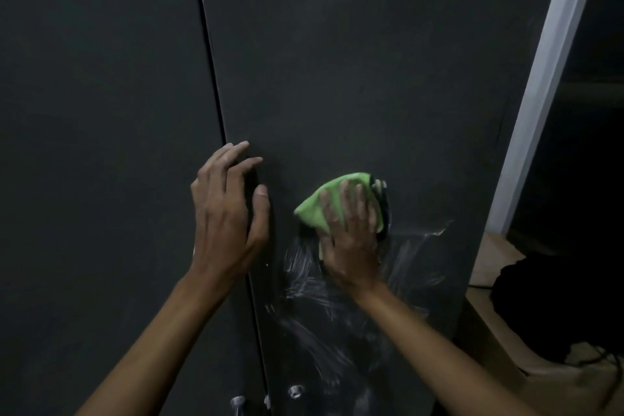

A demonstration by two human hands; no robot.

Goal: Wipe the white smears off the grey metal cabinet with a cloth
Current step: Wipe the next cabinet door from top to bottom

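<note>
Under the right hand (351, 240), a green cloth (324, 203) was pressed flat to the cabinet (354, 61) door, fingers spread over it. Left hand (226, 209) lay open beside it, fingers relaxed across the door seam (211, 54), bracing. Above the cloth the grey panel looked clean. Smears (320, 294) lay below and to the right of the wiping hand, thick streaks down toward the bolts (296, 391). Judged early: most wiping left.
</note>
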